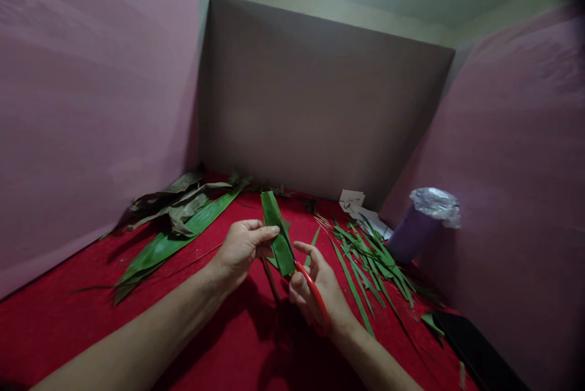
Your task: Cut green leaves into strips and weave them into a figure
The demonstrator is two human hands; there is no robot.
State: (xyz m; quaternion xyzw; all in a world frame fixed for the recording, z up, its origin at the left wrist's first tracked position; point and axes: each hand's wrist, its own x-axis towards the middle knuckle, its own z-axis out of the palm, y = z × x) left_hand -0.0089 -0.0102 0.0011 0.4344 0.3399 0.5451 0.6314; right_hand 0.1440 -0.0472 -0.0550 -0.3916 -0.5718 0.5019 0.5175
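Observation:
My left hand [242, 248] pinches a folded green leaf strip [277, 229] and holds it upright over the red table cover [68, 318]. My right hand [320, 290] grips red-handled scissors [313, 290], whose blades meet the lower end of the leaf strip. Both hands are closed around what they hold. The scissor blades are mostly hidden behind the leaf.
A pile of long green and dried brown leaves [178, 220] lies at the left. Several cut green strips [370, 257] lie at the right, near a purple cup [418, 229] lined with plastic. White paper [351, 200] sits at the back. A black object [475, 348] lies at the right edge. Pink walls enclose the table.

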